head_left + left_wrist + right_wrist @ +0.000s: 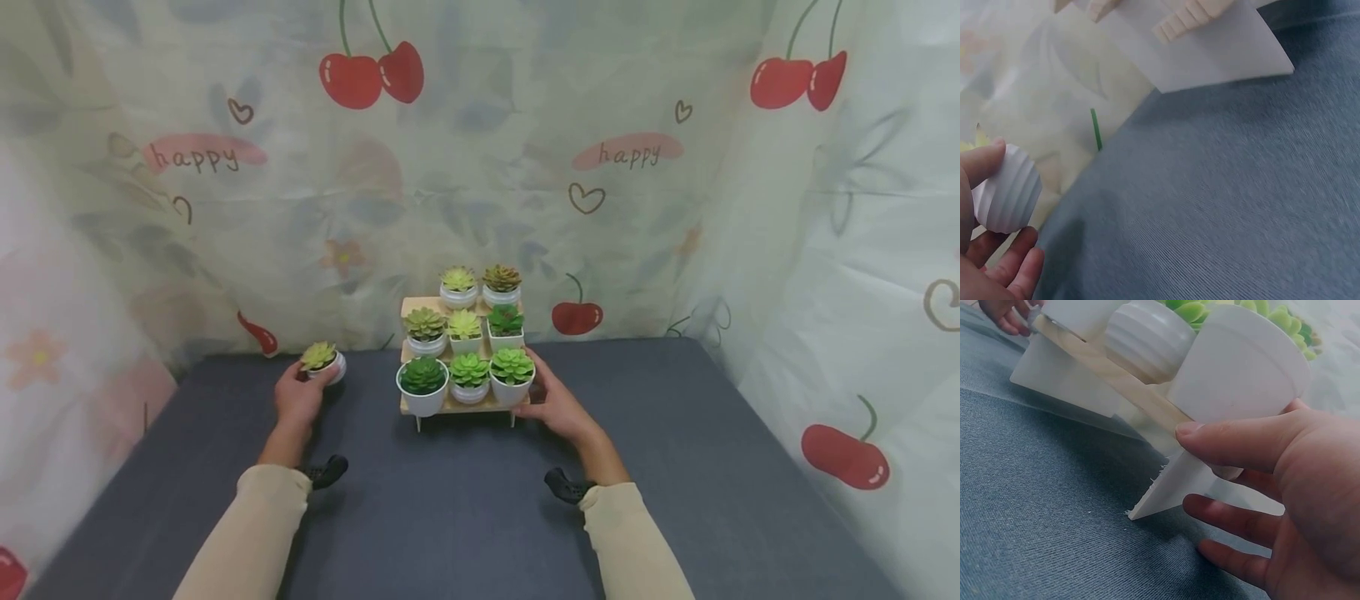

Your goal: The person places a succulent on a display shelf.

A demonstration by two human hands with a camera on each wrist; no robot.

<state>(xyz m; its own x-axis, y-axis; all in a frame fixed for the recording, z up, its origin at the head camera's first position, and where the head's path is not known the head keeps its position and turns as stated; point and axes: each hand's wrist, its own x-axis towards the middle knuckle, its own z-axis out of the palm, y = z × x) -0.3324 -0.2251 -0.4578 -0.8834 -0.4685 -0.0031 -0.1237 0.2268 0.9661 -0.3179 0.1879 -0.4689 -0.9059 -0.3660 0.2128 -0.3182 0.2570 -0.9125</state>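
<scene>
In the head view my left hand (300, 393) holds a small potted succulent (319, 357) with a pale yellow-green rosette, left of the stand. Its white ribbed pot (1007, 190) sits between thumb and fingers in the left wrist view. My right hand (553, 402) grips the right end of a tiered wooden plant stand (483, 406). The right wrist view has the thumb on the front board's end (1163, 407), with some fingers partly hidden behind. Several potted succulents stand on its three tiers, including a bright green one (513, 367) beside the right hand.
The stand has white side panels (1163, 487) as legs on the dark blue-grey cloth (465, 508). A patterned curtain (480, 225) with cherries and hearts hangs behind and along both sides. Black straps (327, 472) circle the wrists below beige sleeves.
</scene>
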